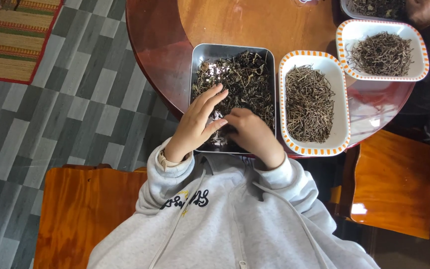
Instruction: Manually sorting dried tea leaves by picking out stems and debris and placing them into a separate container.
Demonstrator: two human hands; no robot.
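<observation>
A rectangular metal tray [200, 52] holding dried dark leaves and stems [245, 79] sits on the round wooden table [255, 22] in front of me. My left hand [197, 122] rests over the tray's near left part, fingers spread and touching the leaves. My right hand [252, 134] is curled over the tray's near edge, fingertips pinched together in the dried material; what they hold is too small to tell. To the right stands a white dish with an orange-patterned rim [342, 107] filled with dried stems [309, 102].
A second white orange-rimmed dish [421, 45] of stems stands at the back right, with another tray [347, 10] behind it. Another person's hand [426, 10] shows at the top right. Wooden chairs [399, 184] flank me; a woven mat [18, 37] lies on the tiled floor.
</observation>
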